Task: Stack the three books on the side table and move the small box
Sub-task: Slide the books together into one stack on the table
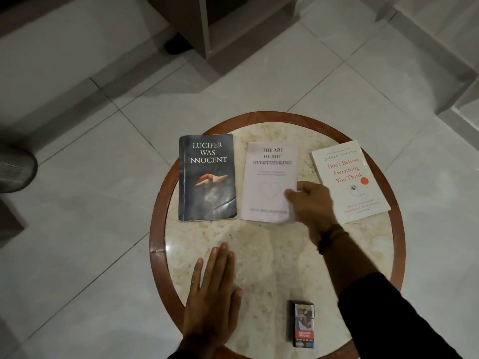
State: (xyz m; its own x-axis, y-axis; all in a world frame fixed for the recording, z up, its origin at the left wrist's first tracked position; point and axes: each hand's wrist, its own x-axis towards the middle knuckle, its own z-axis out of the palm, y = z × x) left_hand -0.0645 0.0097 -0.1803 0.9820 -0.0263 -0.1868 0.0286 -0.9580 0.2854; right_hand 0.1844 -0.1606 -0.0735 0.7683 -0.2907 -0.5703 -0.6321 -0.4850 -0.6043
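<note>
Three books lie side by side on the round side table [259, 257]. A dark book titled Lucifer Was Innocent [207, 177] is on the left. A pale book titled The Art of Not Overthinking [267, 174] is in the middle, and a white book with red lettering [350, 177] is on the right. My right hand [311, 206] grips the lower right edge of the middle book, thumb on its cover. My left hand [215, 291] rests flat on the marble with fingers spread. A small dark box [303, 324] lies near the table's front edge.
The table has a brown wooden rim around a marble top and stands on a pale tiled floor. A wooden furniture leg [204, 29] is at the top and a grey round object [15, 169] at the far left.
</note>
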